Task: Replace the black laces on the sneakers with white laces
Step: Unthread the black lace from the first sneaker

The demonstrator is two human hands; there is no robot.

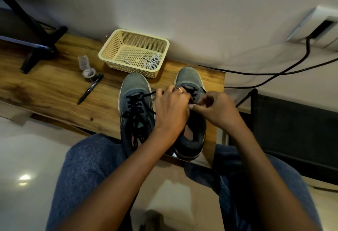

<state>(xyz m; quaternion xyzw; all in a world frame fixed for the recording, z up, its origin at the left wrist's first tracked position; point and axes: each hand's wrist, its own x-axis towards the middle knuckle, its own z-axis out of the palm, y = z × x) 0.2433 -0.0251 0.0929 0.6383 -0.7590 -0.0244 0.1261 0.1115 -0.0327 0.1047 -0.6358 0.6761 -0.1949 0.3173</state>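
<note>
Both hands work over the lacing of the right-hand sneaker (190,82). The left hand (172,108) has its fingers curled and pressed together over the upper eyelets, gripping the black lace (192,91) there; a ring sits on one finger. The right hand (215,108) has its fingers curled inward, with thumb and forefinger pinching the same lace at the point where the two hands meet. The exact strand each hand holds is hidden by the fingers.

Just beside the left hand, on its outer side, stands the left-hand sneaker (135,106), fully laced in black; one loose lace end runs from it toward the left hand's fingertips. Both sneakers stand upright, toes pointing away from the person, on a wooden bench (54,88).

Beyond the fingertips, near the toes, sits a cream mesh basket (117,46) holding the white laces (152,62) in its near corner. Further out past the left hand lie a black pen (90,89) and a small open clear container (86,68).
</note>
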